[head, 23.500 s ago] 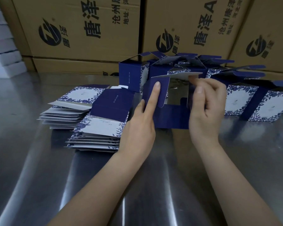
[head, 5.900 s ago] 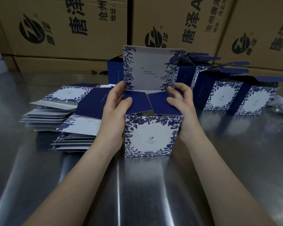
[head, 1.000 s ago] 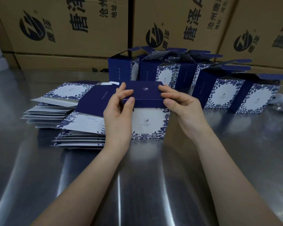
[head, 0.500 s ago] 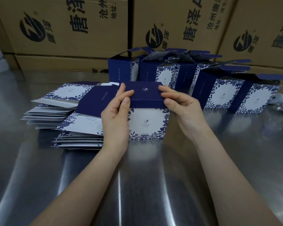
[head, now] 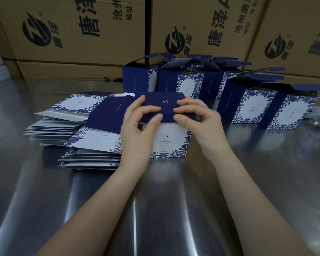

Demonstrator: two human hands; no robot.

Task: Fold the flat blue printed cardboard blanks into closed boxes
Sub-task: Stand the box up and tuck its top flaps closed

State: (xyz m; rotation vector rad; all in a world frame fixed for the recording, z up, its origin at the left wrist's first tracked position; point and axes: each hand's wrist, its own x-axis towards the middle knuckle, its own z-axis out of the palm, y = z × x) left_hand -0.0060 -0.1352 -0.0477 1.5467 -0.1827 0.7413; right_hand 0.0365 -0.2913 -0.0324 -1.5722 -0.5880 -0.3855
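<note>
Box (head: 171, 143) — lid now down, open before; left hand (head: 137, 132) and right hand (head: 203, 122) moved in — pinching its front edge.

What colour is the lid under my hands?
Dark navy lid, small white logo; head view.

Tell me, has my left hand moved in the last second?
Yes. The left hand slid right along the box lid's front edge, its fingertips now nearer the lid's logo; the box stayed put.

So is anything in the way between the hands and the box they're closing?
Nothing visible. The left hand and right hand both pinch the lid of the box at its front edge; the flat blanks lie beside it, to the left.
</note>
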